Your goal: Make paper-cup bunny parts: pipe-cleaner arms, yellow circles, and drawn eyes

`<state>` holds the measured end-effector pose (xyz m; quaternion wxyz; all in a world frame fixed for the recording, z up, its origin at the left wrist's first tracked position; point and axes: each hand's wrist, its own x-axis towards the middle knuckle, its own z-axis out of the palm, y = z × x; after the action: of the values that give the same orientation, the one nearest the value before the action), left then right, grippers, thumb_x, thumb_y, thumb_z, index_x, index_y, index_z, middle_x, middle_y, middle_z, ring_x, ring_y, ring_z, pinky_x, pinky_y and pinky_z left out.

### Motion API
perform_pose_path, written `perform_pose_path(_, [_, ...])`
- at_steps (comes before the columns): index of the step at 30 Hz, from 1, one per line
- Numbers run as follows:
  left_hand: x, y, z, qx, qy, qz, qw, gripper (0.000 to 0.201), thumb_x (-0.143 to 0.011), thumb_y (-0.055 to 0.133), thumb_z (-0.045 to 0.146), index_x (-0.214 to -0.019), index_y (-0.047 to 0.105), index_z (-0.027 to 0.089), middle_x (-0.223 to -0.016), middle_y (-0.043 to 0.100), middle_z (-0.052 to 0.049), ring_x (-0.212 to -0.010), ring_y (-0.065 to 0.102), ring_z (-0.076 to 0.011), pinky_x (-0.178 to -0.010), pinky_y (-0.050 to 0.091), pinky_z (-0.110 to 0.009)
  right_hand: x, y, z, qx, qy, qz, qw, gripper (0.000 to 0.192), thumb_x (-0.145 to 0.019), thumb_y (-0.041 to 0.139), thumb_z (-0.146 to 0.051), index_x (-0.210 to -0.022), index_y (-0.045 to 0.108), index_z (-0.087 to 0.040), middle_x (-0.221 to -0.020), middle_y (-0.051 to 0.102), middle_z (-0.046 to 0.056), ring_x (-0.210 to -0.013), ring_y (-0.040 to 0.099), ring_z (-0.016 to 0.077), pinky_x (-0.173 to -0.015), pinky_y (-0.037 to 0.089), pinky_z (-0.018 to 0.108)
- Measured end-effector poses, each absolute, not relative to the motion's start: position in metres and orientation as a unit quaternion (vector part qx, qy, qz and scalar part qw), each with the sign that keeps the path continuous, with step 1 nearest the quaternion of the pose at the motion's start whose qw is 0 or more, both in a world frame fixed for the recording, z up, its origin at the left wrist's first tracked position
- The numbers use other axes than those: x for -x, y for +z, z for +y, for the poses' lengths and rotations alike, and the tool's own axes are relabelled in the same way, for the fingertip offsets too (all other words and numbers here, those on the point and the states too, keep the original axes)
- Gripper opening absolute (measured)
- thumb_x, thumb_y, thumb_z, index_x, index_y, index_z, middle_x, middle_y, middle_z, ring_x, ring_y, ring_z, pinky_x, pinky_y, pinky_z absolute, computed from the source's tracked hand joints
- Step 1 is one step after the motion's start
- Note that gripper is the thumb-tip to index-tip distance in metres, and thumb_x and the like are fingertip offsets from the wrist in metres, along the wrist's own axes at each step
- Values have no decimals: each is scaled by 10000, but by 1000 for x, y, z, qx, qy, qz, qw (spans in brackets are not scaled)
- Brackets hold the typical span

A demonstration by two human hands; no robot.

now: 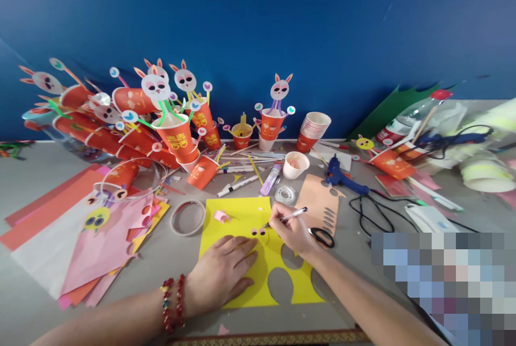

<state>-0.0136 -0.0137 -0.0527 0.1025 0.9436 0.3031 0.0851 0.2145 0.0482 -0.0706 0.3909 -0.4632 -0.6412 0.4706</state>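
A sheet of yellow paper lies on the grey table, with round holes cut from its right and lower parts. My left hand rests flat on it, fingers spread. In my right hand is a pen with a black cap end, its tip close to two small pink-and-black eyes on the sheet. A faint circle outline runs around the eyes. A curled pink paper scrap sits on the upper left of the sheet. Black-handled scissors lie just right of my right hand.
Red paper cups with rabbit faces crowd the left and back. A blue glue gun with its cable lies right, by peach paper. Tape rolls, a glue stick, a white cup and coloured sheets surround the work.
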Motion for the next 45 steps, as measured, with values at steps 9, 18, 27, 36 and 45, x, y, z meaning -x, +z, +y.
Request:
perform_pose_path(9, [15, -55, -14, -945, 91, 300, 91, 383, -967, 533, 341, -1306, 539, 163, -1426, 565, -72, -1237, 545, -277, -1007, 479, -441, -216, -72, 47, 469, 481, -619, 408, 204, -819, 500, -204, -651, 385, -225, -535, 319, -86, -451, 287, 82, -451, 206, 222])
perform_pose_path(18, [14, -54, -14, -944, 96, 301, 96, 390, -967, 533, 350, -1316, 530, 175, -1428, 560, -78, -1246, 535, -262, -1018, 465, -425, -213, -69, 47, 476, 462, -632, 400, 199, -772, 526, -202, -628, 390, -217, -543, 333, -78, -477, 289, 84, -465, 209, 222])
perform_pose_path(27, [14, -54, -14, -942, 98, 306, 100, 388, -962, 543, 346, -1313, 532, 181, -1419, 568, -82, -1243, 538, -265, -1015, 467, -428, -215, -67, 45, 473, 487, -607, 413, 220, -798, 523, -207, -638, 373, -224, -530, 293, -85, -453, 267, 82, -452, 190, 224])
perform_pose_path(36, [13, -54, -14, -944, 92, 302, 93, 383, -970, 531, 353, -1304, 537, 166, -1418, 570, -82, -1233, 546, -273, -1009, 472, -436, -213, -65, 46, 477, 467, -624, 407, 208, -767, 529, -190, -616, 388, -217, -542, 321, -78, -474, 283, 82, -466, 198, 228])
perform_pose_path(45, [14, -55, -15, -941, 101, 308, 100, 385, -962, 541, 350, -1310, 535, 186, -1415, 570, -80, -1244, 539, -259, -1023, 463, -425, -215, -67, 45, 473, 483, -587, 445, 205, -786, 506, -201, -618, 391, -229, -469, 338, -84, -412, 302, 81, -425, 216, 218])
